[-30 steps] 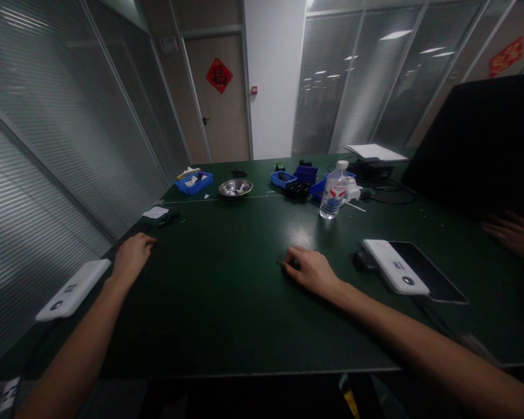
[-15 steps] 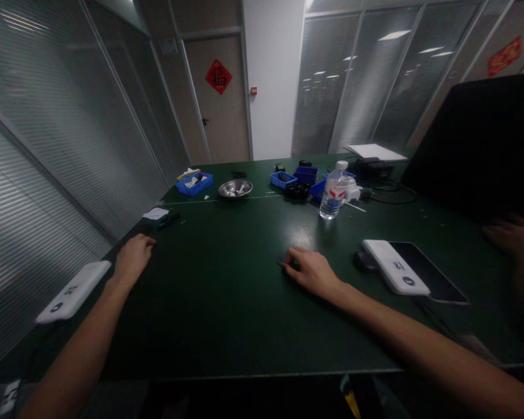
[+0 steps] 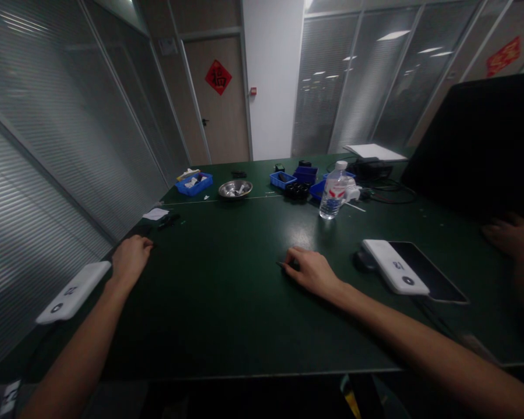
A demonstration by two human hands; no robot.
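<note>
Left hand [image 3: 131, 259] shifts slightly toward the body, its grip indeterminable; right hand [image 3: 312, 270] stays pinched on a thin dark object [image 3: 280, 264], so it remains secured.

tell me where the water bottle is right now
In the head view, the water bottle stands upright right of centre on the green table, beyond the right hand and beside a blue tray partly hidden behind it.
</note>
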